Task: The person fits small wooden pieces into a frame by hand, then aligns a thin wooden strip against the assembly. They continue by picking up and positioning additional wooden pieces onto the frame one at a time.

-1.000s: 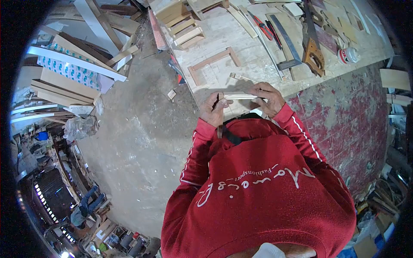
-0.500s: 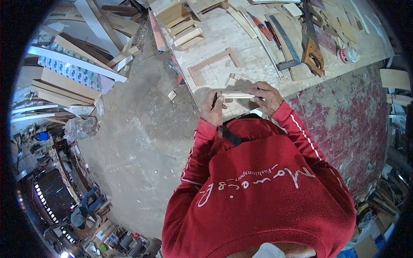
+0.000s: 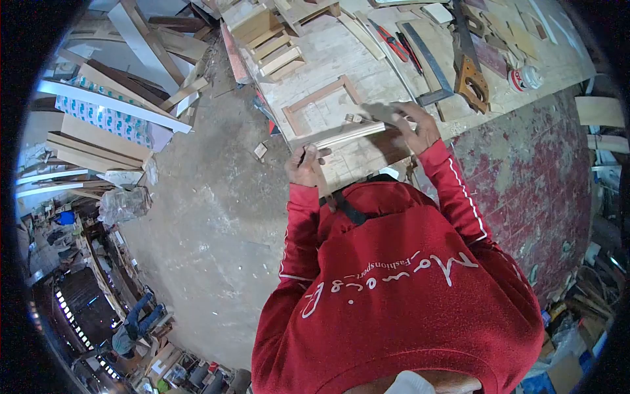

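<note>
A thin pale wooden strip [image 3: 351, 134] slants over the near edge of the bench, its right end higher in view. My left hand [image 3: 304, 167] is closed at the strip's left end, with the fingertips partly hidden. Near the right end is my right hand [image 3: 418, 129], its fingers apart and nothing held in them. A small wooden block [image 3: 353, 119] rests just beyond the strip. Farther up, a three-sided wooden frame [image 3: 318, 102] lies flat on the workbench [image 3: 321, 72].
On the bench's right side lie a handsaw [image 3: 471, 85], a metal square [image 3: 430, 65], a red utility knife [image 3: 388, 39] and a white tub [image 3: 524, 79]. Wooden box pieces [image 3: 279, 59] stand at the back. Boards [image 3: 105, 141] are piled left; a person [image 3: 128, 331] is far lower left.
My hands have moved apart, the left one leftward and down. My right hand has let go of the strip and spread its fingers. The strip now slants and shows more of its length.
</note>
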A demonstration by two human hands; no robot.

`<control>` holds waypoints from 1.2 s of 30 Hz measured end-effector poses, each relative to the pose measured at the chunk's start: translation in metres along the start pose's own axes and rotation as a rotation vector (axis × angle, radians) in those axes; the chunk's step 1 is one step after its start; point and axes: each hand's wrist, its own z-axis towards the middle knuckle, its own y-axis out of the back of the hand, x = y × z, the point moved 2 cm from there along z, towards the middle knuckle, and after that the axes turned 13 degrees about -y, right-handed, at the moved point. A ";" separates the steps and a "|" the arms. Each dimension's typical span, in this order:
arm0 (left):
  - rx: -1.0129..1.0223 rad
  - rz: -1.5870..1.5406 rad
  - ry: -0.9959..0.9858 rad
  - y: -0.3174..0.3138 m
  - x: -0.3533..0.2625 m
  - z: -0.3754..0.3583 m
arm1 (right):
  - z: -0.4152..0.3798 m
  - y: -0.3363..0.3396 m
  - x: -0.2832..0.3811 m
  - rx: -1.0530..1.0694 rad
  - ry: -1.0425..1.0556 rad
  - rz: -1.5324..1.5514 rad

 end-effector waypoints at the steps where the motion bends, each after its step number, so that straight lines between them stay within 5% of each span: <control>1: 0.003 -0.001 0.000 0.006 0.003 0.001 | 0.001 0.000 -0.019 -0.073 -0.108 0.014; 10: -0.129 -0.029 0.019 0.030 0.009 0.005 | -0.006 -0.057 -0.048 0.064 -0.187 -0.734; 14: -0.136 -0.034 0.016 0.032 0.007 0.002 | -0.013 -0.053 -0.042 -0.014 -0.156 -0.680; 19: -0.175 -0.026 0.026 0.031 0.011 0.007 | -0.024 -0.042 -0.046 0.010 -0.449 -0.206; 22: -0.159 -0.025 0.035 0.025 0.013 0.014 | -0.028 -0.045 -0.045 -0.136 -0.293 -0.034; 29: -0.131 -0.046 0.077 0.022 0.019 0.032 | -0.026 -0.044 -0.030 -0.031 -0.444 -0.014; 36: -0.142 -0.084 0.087 0.019 0.016 0.033 | -0.027 -0.051 -0.024 -0.096 -0.377 0.053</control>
